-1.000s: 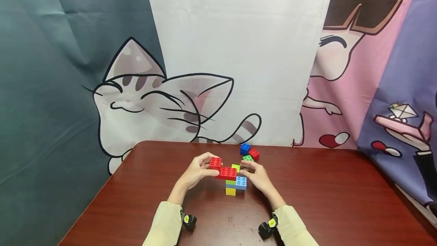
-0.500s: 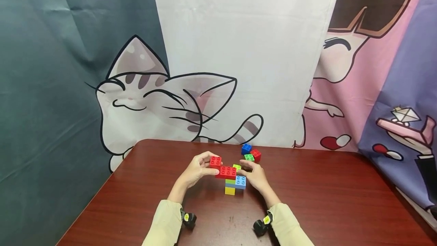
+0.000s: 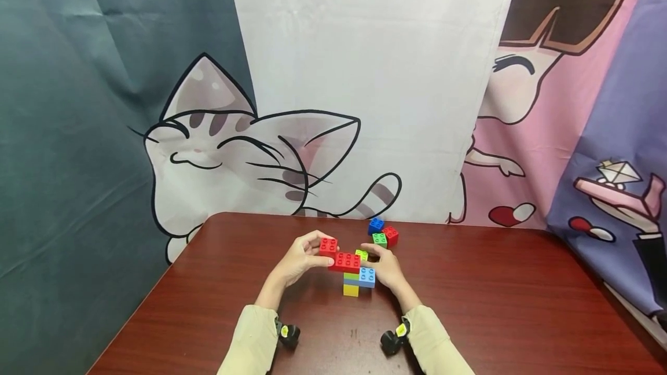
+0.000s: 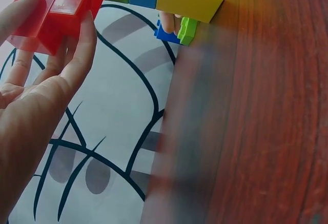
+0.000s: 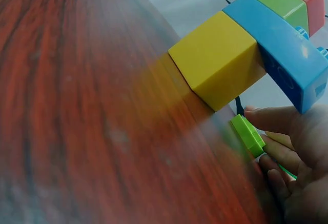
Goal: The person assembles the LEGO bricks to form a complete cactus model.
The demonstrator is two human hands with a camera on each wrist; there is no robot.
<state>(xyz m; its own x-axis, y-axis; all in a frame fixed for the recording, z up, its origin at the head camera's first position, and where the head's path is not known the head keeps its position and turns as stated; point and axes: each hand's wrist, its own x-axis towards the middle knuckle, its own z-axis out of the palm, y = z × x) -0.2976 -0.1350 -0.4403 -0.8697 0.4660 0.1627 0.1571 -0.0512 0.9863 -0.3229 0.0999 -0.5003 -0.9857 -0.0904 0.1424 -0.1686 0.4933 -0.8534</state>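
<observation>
Right wrist alone shows right-hand fingers pinching a lime brick; left fingers grip the red brick.

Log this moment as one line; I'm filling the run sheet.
left hand: grips red bricks atop stack | right hand: holds lime brick | stack base: yellow brick on table

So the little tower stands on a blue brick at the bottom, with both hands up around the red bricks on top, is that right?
Not quite: the bottom brick is yellow, not blue. The head view shows the yellow brick resting on the table, with the light blue brick above it. The left hand does hold the red bricks; the right hand is beside the tower.
</observation>
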